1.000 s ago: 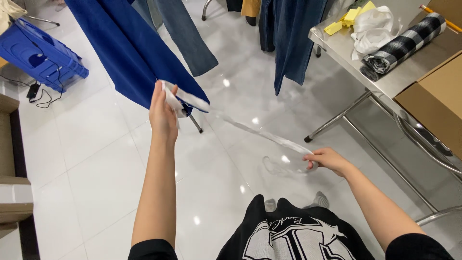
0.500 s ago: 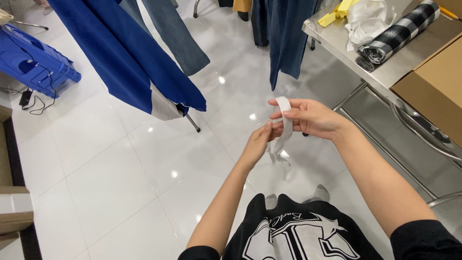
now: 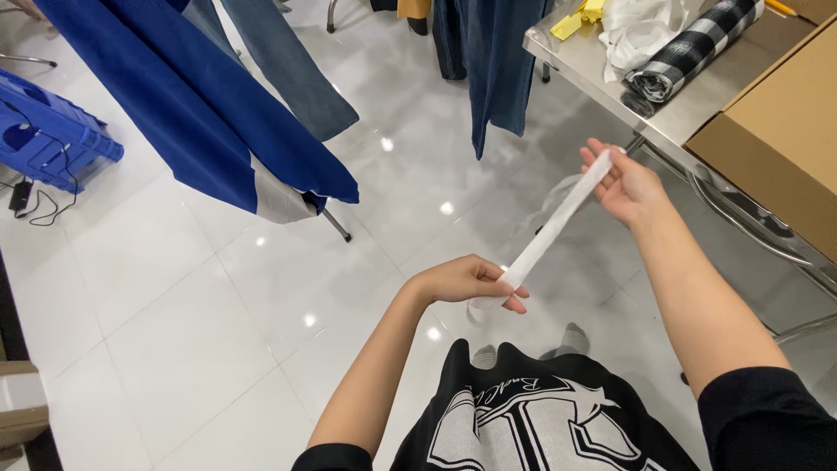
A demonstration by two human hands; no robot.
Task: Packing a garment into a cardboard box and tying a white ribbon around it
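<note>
Two bare hands hold one narrow white strip [image 3: 558, 218] stretched taut above the glossy white tiled floor [image 3: 218, 305]. The left hand [image 3: 466, 281] has its grip clenched on the near, lower end of the strip, pinching it between thumb and fingers [image 3: 510, 296]. The right hand [image 3: 629, 185] grasps the far, upper end, with the strip pinched at the fingertips [image 3: 602, 159] and the palm partly open behind it. The strip runs diagonally, rising from near left to far right, clear of the floor and of the person's black printed shirt [image 3: 532, 419] below it. To the far left, a blue garment [image 3: 200, 113] hangs down, with a white lining showing at its lower edge. Beside it hang faded jeans [image 3: 292, 70], and further right dark denim trousers [image 3: 497, 61]. At the left edge lies a blue plastic crate [image 3: 48, 139] with a black cable next to it. At the far right stands a metal table [image 3: 697, 105] carrying a rolled black-and-white checked cloth [image 3: 697, 54], crumpled white material [image 3: 645, 26], yellow pieces [image 3: 580, 17] and a brown cardboard box [image 3: 785, 131].
</note>
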